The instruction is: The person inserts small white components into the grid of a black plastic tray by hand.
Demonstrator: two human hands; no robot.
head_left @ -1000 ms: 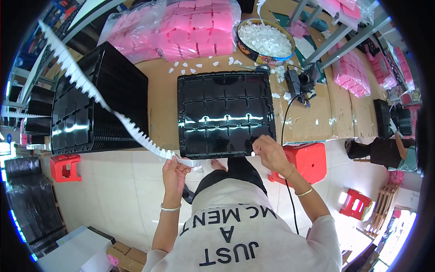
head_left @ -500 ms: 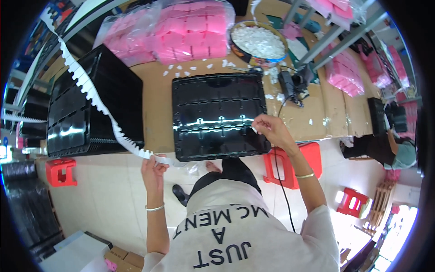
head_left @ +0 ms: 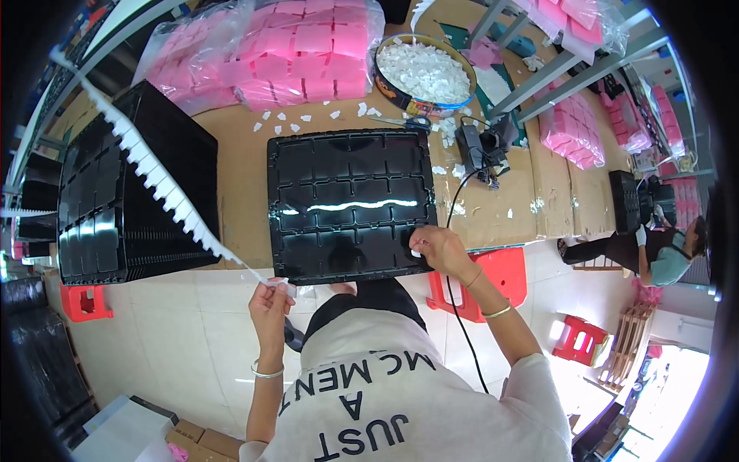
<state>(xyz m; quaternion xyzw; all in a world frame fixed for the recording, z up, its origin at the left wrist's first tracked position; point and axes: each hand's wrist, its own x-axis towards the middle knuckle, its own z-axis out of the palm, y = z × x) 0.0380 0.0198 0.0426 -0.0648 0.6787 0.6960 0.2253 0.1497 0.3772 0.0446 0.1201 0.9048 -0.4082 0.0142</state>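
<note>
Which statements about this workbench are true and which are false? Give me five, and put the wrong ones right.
1. The left hand holds a long white toothed strip. True.
2. A round tub of small white scraps stands on the brown cardboard-covered table. True.
3. The right hand is inside that tub. False: it is over the near right part of the black gridded plastic tray.
4. The tall stack of black plastic trays stands to the right of that tray. False: it stands to its left.
5. The metal scissors with dark handles lie beyond the tray. True.
</note>
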